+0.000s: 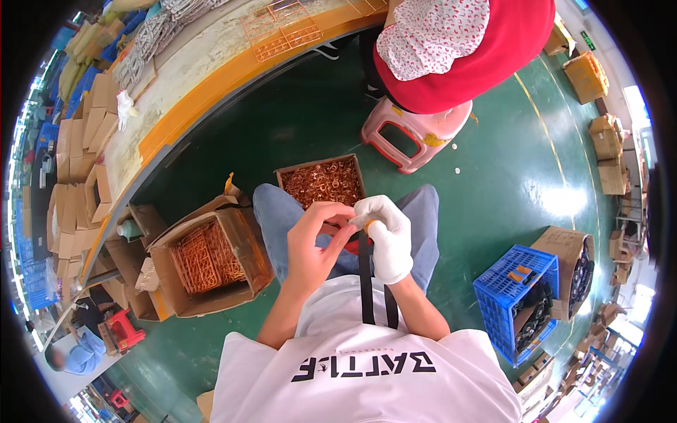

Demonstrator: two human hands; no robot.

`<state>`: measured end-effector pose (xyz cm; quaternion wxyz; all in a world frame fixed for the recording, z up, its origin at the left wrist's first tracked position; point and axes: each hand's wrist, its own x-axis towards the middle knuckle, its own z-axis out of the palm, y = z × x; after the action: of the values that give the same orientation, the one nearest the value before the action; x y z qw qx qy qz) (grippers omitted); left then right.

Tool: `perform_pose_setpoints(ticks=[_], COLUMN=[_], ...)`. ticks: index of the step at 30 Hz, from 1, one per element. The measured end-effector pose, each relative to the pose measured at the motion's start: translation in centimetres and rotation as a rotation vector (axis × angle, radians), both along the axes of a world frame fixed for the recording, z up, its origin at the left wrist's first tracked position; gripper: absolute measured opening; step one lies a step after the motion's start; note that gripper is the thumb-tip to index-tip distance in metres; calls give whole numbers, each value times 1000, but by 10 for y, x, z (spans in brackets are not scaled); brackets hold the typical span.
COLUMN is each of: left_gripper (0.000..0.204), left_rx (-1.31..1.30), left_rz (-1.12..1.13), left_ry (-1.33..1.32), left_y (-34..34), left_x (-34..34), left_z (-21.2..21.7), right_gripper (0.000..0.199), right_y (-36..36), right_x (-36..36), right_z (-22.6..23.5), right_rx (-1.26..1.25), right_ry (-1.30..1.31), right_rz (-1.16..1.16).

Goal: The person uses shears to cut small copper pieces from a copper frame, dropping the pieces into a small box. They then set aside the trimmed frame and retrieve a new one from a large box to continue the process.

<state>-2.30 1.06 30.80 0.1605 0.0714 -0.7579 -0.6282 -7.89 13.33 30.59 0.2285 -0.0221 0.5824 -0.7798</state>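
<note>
At far left, one co-worker in blue (pixel 84 354) sits near two red stools (pixel 125 330). One open carton (pixel 248 262), tipped toward the view, holds orange wire racks (pixel 196 259) stacked too tightly to count. Next comes one shallow carton (pixel 360 173) in front of the knees, filled with copper-coloured rings (pixel 321 185), too many to count.

Two hands meet just below that carton. The bare left hand (pixel 315 245) has its fingers bent, thumb and forefinger drawn close together. The right hand (pixel 389 241), in one white glove, curls with its thumb near its fingers. One small orange piece (pixel 369 225) shows at the glove's thumb, between the hands; whether either grips it, I cannot tell. Two lengths of black strap (pixel 366 282) hang below. Farther right are one pink stool (pixel 444 121) under a person in red (pixel 504 49), one blue crate (pixel 502 299) and one carton touching it.

The floor (pixel 493 190) is glossy green with yellow lines; a curved, yellow-edged worktable (pixel 201 77) spans the upper left, and cartons line the room's sides.
</note>
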Motion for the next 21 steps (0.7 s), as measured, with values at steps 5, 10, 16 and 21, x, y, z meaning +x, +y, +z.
perform_pose_setpoints(ticks=[5, 10, 16, 21], left_gripper=[30, 29, 28, 28], left_rx=[-97, -395, -561, -631], left_rz=[1, 63, 115, 123], left_ry=[62, 150, 201, 262], left_y=[5, 15, 22, 23], left_x=[7, 9, 11, 16], left_z=[4, 3, -4, -2], right_gripper=[23, 17, 14, 15], right_y=[8, 11, 17, 16], right_x=[6, 12, 16, 18], right_z=[-7, -6, -7, -3], right_rx=[-6, 54, 136, 100], right_ry=[36, 94, 157, 68], right_rz=[73, -26, -42, -38])
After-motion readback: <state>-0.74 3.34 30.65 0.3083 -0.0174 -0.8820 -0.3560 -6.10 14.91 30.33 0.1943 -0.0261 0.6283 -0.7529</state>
